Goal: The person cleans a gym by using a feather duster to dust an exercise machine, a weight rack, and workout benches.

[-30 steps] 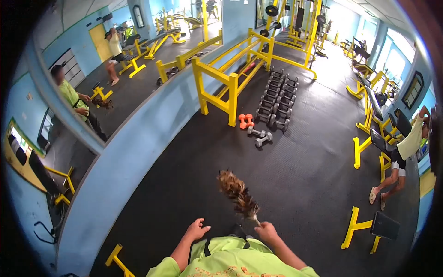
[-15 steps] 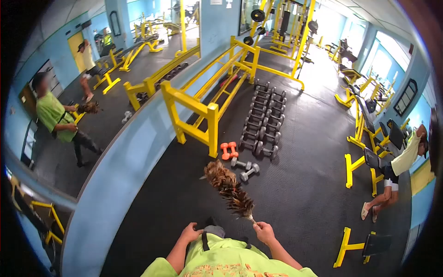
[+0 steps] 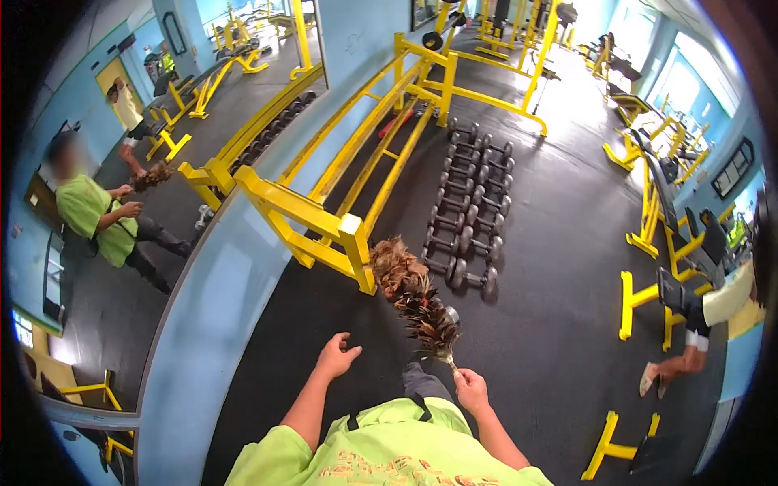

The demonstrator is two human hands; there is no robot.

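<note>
My right hand (image 3: pixel 472 390) is closed round the handle of a brown feather duster (image 3: pixel 412 293). The duster points forward and to the left, its tip beside the near leg of a yellow rack (image 3: pixel 356 251). It hides most of the small dumbbells on the floor behind it; part of a grey one (image 3: pixel 450 314) shows at its right edge. My left hand (image 3: pixel 337 356) holds nothing, its fingers apart, over the black floor to the left of the duster. Beyond the duster, two rows of dark dumbbells (image 3: pixel 468 212) lie on the floor.
A blue wall with a large mirror (image 3: pixel 97 267) runs along the left. At the right a person (image 3: pixel 713 312) is on a bench, beside yellow gym frames (image 3: pixel 640 300). A low yellow bench (image 3: pixel 608 445) stands at the lower right. A tall yellow frame (image 3: pixel 536 65) is farther back.
The view has moved closer to the rack and dumbbells. The duster has gone forward to the rack's near leg and now covers the small dumbbells. My left hand has moved forward, away from my body.
</note>
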